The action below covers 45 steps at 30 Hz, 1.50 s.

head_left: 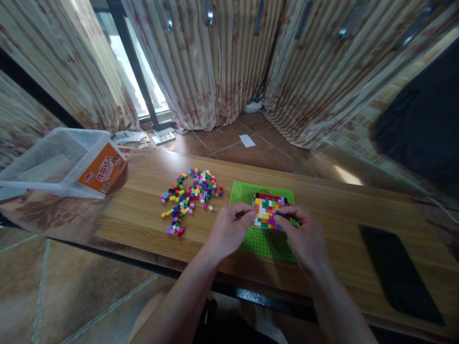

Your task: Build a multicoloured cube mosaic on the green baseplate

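A multicoloured block of small toy bricks [265, 205] sits on a green studded baseplate [261, 242]. Its top is a patchwork of white, yellow, orange, green and pink, with a red and black strip along the far side. My left hand [229, 229] is closed, thumb and forefinger pinched together against the block's left edge. From the other side, my right hand [308, 236] brings its thumb and forefinger together over the block's right part. Whatever either pinch holds is too small or hidden to name. Fingers cover the block's right end.
Left of the baseplate, a loose pile of coloured toy bricks [195, 191] spreads over the wooden table [143, 210]. A clear plastic bin [68, 162] with an orange label stands at the far left. A dark flat phone-like slab [399, 272] lies at the right. Curtains hang behind.
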Tool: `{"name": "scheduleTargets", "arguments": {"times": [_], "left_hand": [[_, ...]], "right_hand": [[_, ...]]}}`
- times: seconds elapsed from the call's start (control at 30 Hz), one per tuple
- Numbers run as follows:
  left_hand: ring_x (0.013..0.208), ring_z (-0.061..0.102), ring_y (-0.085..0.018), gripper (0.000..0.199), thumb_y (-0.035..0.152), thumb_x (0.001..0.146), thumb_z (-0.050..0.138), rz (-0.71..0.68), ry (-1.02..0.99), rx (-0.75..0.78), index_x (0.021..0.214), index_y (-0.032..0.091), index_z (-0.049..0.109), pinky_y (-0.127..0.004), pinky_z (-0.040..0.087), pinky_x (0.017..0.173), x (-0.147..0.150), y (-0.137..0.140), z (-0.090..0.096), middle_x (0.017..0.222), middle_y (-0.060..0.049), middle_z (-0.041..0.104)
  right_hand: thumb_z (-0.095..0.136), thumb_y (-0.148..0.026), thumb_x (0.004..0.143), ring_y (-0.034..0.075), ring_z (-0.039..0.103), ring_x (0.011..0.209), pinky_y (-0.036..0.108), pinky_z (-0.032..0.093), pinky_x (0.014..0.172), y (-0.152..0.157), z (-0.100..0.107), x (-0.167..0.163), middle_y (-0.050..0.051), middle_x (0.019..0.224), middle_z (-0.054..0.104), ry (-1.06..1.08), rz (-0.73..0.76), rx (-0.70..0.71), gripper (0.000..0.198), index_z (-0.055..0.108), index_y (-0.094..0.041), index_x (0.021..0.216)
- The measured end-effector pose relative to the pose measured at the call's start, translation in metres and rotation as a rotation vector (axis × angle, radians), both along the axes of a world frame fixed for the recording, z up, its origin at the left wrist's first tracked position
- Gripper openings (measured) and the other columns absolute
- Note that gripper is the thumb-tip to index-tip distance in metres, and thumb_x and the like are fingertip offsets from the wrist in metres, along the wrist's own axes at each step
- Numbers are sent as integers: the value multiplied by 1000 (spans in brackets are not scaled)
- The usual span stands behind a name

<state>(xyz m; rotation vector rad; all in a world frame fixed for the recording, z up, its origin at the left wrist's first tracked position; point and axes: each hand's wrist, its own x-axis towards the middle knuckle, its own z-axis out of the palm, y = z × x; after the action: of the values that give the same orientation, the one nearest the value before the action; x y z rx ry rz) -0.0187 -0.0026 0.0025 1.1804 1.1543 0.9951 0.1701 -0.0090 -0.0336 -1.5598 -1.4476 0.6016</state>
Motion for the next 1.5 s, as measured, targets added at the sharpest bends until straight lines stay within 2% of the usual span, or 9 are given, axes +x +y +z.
{"name": "scheduleTargets", "arguments": {"times": [0.23,0.47,0.63,0.73,0.87,1.0,1.13,1.33,1.5], "left_hand": [[63,49,-10,20,28,83,62,-4,-14,32,80,13,74,-22,37,60,2,0,1,68,1,62],[57,49,-9,20,26,82,61,-7,-45,-13,89,13,74,-21,38,55,3,0,-4,69,1,63],[54,53,-9,20,23,83,57,12,-74,-80,89,12,73,-20,39,52,5,1,-1,68,-1,65],[53,54,-9,19,22,82,59,24,-126,-134,90,12,73,-20,39,50,4,2,3,67,-1,66],[51,55,-8,19,22,80,63,0,-225,-199,92,10,73,-19,39,51,2,1,9,64,0,64],[51,56,-7,20,24,81,65,-36,-281,-220,94,10,71,-18,40,51,1,-2,14,63,1,63],[51,56,-7,21,25,81,66,-57,-278,-243,97,12,69,-20,41,52,3,-2,16,66,1,65],[50,47,-6,14,21,85,58,-44,-163,-184,88,12,69,-19,36,51,0,0,14,63,2,62],[52,46,-7,18,25,86,56,-194,-90,-138,88,13,70,-19,36,52,-5,-2,9,63,3,58]], "right_hand": [[72,-40,70,28,62,105,51,40,103,1,14,-11,9,106,67,103,-113,-75,22,71,-21,80],[72,-40,73,28,61,109,53,40,104,-1,8,-9,9,111,65,140,-85,-82,22,72,-22,85],[67,-36,83,27,59,114,51,46,100,-9,23,-17,8,121,61,33,-92,111,15,72,-24,88],[65,-32,86,25,59,115,48,48,99,-14,36,-26,6,123,61,-35,12,231,11,73,-27,91],[67,-29,87,25,58,118,47,47,100,-18,40,-34,5,127,61,-142,193,279,15,72,-30,100],[65,-27,88,25,57,120,48,46,101,-19,35,-36,5,126,62,-189,223,317,14,72,-31,99],[63,-27,90,24,59,117,46,48,98,-16,34,-31,4,124,63,-166,216,289,13,73,-31,96],[66,-33,86,25,61,114,47,45,101,-8,42,4,4,120,65,-126,80,220,9,73,-28,88],[69,-38,83,25,61,112,48,45,101,-7,37,21,4,120,64,-121,139,131,12,74,-27,84]]}}
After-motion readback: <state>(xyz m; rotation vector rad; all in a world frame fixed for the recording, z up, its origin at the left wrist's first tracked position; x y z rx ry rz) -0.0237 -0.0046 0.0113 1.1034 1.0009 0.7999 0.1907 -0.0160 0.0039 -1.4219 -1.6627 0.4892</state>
